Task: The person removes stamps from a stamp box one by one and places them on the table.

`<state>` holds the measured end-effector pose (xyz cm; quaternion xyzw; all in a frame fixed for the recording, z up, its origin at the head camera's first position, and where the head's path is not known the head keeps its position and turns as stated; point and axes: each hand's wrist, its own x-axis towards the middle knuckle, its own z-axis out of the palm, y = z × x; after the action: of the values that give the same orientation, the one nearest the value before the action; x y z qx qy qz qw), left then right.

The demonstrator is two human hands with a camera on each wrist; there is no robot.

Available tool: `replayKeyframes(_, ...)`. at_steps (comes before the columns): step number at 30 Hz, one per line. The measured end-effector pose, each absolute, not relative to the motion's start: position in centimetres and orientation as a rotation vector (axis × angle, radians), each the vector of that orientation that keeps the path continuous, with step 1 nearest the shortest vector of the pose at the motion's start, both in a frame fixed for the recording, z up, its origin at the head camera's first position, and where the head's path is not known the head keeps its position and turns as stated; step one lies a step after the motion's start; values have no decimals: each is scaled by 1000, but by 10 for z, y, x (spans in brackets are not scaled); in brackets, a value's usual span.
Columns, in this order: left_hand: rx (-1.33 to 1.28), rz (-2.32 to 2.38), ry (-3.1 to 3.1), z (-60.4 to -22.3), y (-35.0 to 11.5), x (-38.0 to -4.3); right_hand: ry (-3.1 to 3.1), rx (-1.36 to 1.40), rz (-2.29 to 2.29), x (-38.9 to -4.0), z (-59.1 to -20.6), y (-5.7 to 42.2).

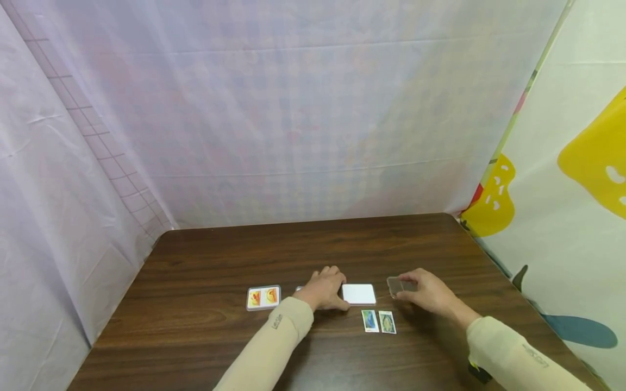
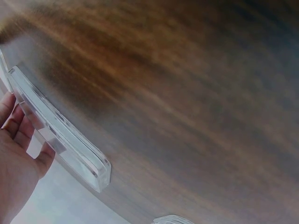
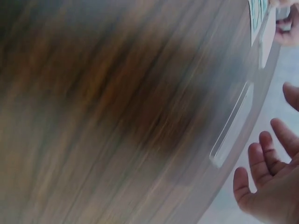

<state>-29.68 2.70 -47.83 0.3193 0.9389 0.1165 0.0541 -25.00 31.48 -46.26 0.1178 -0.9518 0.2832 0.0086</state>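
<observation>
My left hand (image 1: 320,289) is at the left end of a clear case holding a white card (image 1: 358,294), its thumb and forefinger gripping the case's two left corners. Right of it is a clear plastic lid (image 1: 393,287). Over the lid's right end my right hand (image 1: 426,292) has its thumb and fingers apart; in the right wrist view they look clear of the lid (image 3: 232,123). Two small picture cards (image 1: 370,321) lie side by side in front of the white card. Another clear case (image 2: 70,140) sits left of my left hand, mostly hidden in the head view.
Farther left on the brown wooden table (image 1: 205,255) lies a clear case with two orange picture cards (image 1: 263,297). White curtains (image 1: 293,119) hang behind the table and on the left. A patterned sheet (image 1: 552,217) hangs along the right side.
</observation>
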Motion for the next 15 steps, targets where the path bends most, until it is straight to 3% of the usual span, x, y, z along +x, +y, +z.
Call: replayKeyframes(15,979,345,2867,-479,27,-298,-2992,440,866,-268,-467,343)
